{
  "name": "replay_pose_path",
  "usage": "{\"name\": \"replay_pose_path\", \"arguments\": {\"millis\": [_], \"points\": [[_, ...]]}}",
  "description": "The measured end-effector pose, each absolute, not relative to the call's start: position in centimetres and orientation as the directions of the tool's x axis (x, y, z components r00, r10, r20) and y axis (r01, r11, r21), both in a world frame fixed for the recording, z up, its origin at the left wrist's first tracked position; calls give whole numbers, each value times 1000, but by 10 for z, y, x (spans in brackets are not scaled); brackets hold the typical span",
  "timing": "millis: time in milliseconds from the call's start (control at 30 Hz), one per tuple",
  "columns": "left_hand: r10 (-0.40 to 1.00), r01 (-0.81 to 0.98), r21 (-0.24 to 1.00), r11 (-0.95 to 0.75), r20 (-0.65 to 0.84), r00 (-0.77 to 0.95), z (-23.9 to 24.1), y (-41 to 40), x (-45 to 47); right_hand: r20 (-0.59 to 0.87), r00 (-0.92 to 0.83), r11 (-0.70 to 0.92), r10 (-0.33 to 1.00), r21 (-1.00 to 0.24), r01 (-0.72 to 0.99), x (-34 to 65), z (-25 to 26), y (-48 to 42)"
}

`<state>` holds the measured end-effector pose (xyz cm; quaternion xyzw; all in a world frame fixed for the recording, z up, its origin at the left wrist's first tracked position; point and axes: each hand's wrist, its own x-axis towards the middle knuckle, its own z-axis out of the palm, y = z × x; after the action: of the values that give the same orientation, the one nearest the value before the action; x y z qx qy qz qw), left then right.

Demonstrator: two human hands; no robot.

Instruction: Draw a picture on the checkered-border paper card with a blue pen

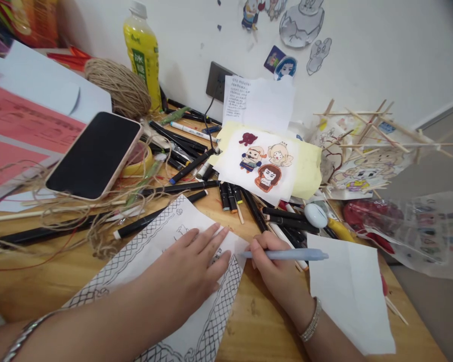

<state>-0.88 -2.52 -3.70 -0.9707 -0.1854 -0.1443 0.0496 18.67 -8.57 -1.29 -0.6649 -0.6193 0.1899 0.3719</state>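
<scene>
A white drawing sheet [128, 286] with a black lattice border lies slanted on the wooden table. My left hand [194, 261] rests flat on it, fingers spread, hiding part of the drawn middle. In my right hand [274, 266] is a light blue pen [298, 254], pinched between thumb and fingers and lying almost level. Its tip points left, at the sheet's upper right corner; whether it touches the paper I cannot tell. A second white sheet [347, 291], with no marks that I can see, lies right of my right hand.
Many black markers [189, 186] are strewn behind the sheet. A phone [96, 153], twine ball [117, 88] and yellow drink bottle [142, 55] stand or lie left. Coloured character drawings [262, 161] lean near the wall socket [216, 80]. At right are a stick-framed paper lantern [373, 151] and plastic bag [430, 231].
</scene>
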Motion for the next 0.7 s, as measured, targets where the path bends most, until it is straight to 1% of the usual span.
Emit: {"name": "replay_pose_path", "arguments": {"millis": [67, 133, 200, 267, 400, 467, 567, 700], "points": [[370, 393, -30, -919, 273, 888, -34, -26, -8, 267, 236, 52, 934, -758, 650, 189, -14, -86], [402, 417, -8, -909, 255, 880, -29, -27, -8, 333, 381, 58, 863, -814, 579, 192, -15, -84], [423, 434, 12, -901, 243, 873, -24, -29, -10, 337, 507, 63, 793, -874, 482, 194, -15, -81], [436, 444, 20, -896, 236, 868, -20, -30, -12, 312, 549, 67, 776, -905, 420, 196, -15, -79], [450, 464, 0, -886, 245, 859, -19, -35, -15, 318, 496, 71, 808, -888, 454, 196, -16, -78], [421, 443, -23, -896, 269, 866, -21, -37, -15, 319, 456, 72, 831, -874, 480, 194, -17, -81], [368, 388, -24, -921, 270, 890, -24, -41, -14, 297, 339, 74, 893, -838, 541, 192, -18, -85], [353, 368, -4, -930, 271, 896, -26, -43, -14, 270, 196, 85, 943, -763, 640, 191, -18, -88]]}}
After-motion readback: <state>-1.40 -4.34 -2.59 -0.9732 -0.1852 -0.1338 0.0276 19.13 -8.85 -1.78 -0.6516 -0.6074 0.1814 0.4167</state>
